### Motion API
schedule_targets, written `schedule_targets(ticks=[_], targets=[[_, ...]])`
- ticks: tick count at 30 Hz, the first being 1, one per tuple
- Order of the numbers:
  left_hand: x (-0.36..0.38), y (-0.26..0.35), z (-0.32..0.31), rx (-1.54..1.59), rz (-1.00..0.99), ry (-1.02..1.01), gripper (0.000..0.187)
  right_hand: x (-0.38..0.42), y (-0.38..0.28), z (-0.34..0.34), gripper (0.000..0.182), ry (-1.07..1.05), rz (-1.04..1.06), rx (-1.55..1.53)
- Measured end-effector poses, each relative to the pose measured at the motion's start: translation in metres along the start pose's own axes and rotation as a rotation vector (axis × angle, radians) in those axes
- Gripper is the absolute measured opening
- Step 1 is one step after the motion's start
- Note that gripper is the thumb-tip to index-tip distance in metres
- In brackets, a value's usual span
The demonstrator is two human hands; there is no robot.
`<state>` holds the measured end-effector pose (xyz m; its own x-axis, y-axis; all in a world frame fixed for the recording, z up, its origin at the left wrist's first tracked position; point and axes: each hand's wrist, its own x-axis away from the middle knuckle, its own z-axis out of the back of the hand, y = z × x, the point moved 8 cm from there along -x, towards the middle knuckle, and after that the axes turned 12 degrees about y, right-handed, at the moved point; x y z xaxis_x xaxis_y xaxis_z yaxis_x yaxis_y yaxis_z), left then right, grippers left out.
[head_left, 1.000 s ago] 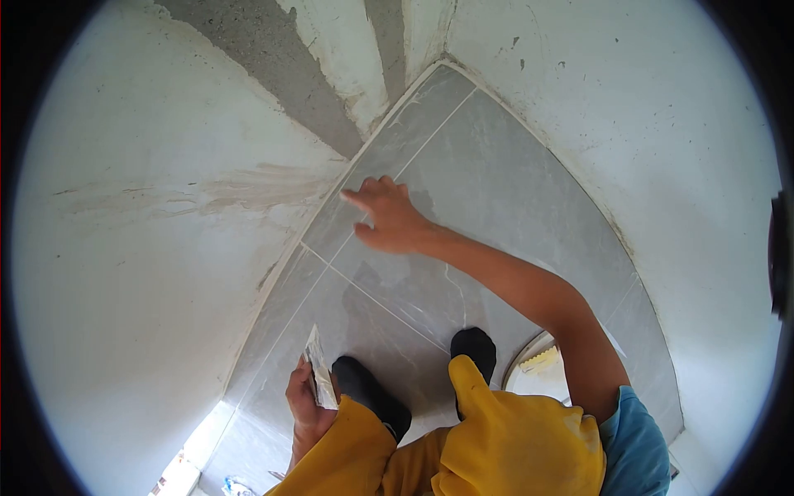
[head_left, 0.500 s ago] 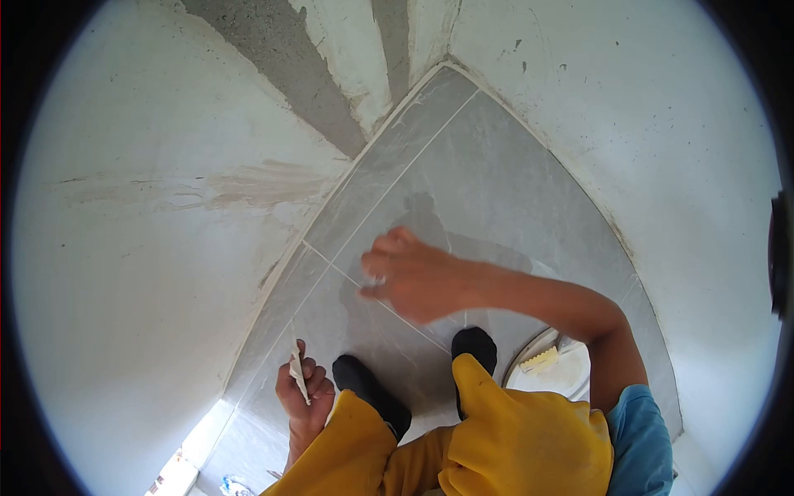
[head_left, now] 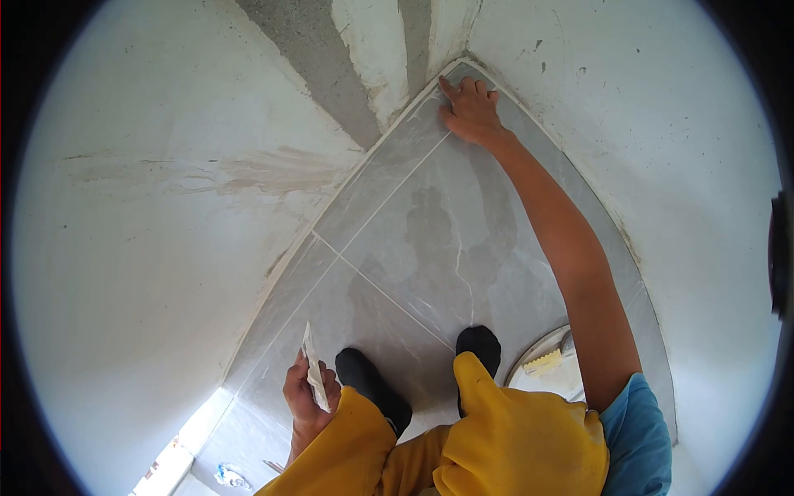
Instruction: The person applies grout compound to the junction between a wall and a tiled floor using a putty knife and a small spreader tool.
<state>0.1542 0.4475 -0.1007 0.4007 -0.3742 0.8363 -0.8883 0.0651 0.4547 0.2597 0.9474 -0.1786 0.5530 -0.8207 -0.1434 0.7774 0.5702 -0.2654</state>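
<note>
My right hand (head_left: 473, 114) reaches to the far corner of the grey tiled floor (head_left: 389, 223). Its index finger is stretched along the pale seam at the foot of the left wall, with the thumb and other fingers apart on the tile. Close to my left knee, my left hand (head_left: 299, 397) is closed around a thin, flat, whitish piece (head_left: 314, 368), which points upward with a narrow tip. The lower part of that piece is covered by the fingers.
White walls meet at the corner; the left wall (head_left: 182, 248) has bare grey strips and a brown smear. Beside my right foot (head_left: 477, 347) stands a round white container (head_left: 529, 382) with a yellow toothed spreader (head_left: 543, 363). Crumpled plastic (head_left: 231, 477) lies at bottom left.
My right hand has swung from above the middle of the floor forward to the far corner, and the arm is now stretched out. My left hand keeps the whitish piece, turned slightly.
</note>
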Motion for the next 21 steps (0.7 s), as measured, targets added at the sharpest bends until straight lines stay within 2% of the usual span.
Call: schedule_targets(ticks=[6, 8, 12, 15, 18, 20, 21], targets=[[0.0, -0.002, -0.003, -0.022, 0.009, 0.017, 0.035, 0.019, -0.024, -0.003, 0.053, 0.045, 0.069, -0.015], [0.001, -0.003, -0.01, -0.026, 0.004, -0.051, 0.035, 0.031, -0.042, -0.004, 0.053, 0.094, 0.135, -0.02], [0.001, -0.005, -0.014, -0.062, -0.003, -0.066, 0.036, 0.068, -0.081, -0.01, 0.052, 0.064, 0.225, -0.055], [0.002, -0.006, -0.019, -0.075, -0.017, -0.118, 0.033, 0.105, -0.12, -0.011, 0.056, -0.189, 0.359, -0.332], [0.0, -0.01, -0.019, -0.078, 0.0, -0.034, 0.026, 0.157, -0.162, 0.027, 0.065, -0.23, 0.471, -0.681], [-0.002, -0.015, -0.014, -0.106, 0.017, 0.168, 0.021, 0.197, -0.194, 0.064, 0.073, -0.342, 0.538, -0.925], [-0.002, -0.017, -0.019, -0.103, 0.015, 0.167, 0.021, 0.217, -0.208, 0.084, 0.075, -0.374, 0.588, -0.973]])
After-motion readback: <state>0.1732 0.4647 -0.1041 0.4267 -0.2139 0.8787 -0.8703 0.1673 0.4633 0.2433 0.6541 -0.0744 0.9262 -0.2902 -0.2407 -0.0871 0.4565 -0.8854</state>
